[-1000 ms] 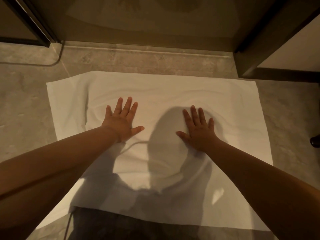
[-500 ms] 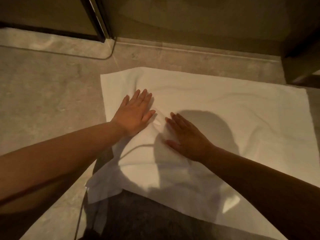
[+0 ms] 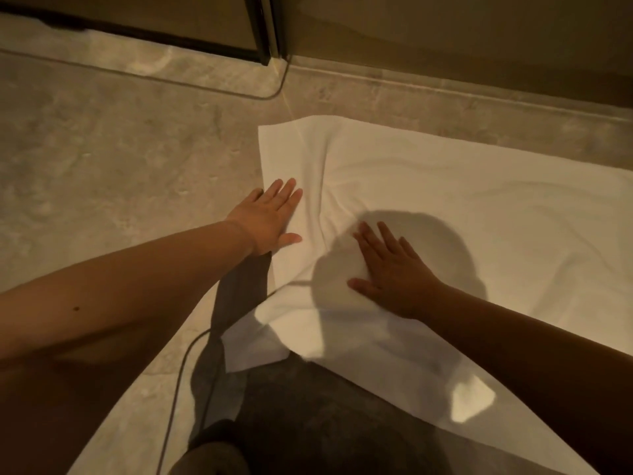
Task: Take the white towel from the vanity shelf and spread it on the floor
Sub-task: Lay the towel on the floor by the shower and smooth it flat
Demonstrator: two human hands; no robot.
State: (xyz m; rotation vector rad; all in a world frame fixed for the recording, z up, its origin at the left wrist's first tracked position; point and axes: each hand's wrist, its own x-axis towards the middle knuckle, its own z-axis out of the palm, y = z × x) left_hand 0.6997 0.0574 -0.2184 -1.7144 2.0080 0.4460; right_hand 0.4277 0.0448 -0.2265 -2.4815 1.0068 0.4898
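Note:
The white towel (image 3: 445, 207) lies spread on the stone floor (image 3: 120, 173), running off the right edge of the head view. A soft wrinkle runs down its left part between my hands. My left hand (image 3: 270, 217) rests flat, fingers apart, on the towel's left edge, partly over the floor. My right hand (image 3: 390, 269) presses flat on the towel a little to the right, in the shadow of my head. Neither hand grips anything.
A dark-framed glass door edge (image 3: 263, 32) stands at the top, with a raised threshold (image 3: 445, 87) running along the wall behind the towel. A thin dark cable (image 3: 181, 365) hangs near my body at the lower left.
Both hands have slid left across the towel; the left hand now reaches the left edge. The view has turned left, so the towel sits further right.

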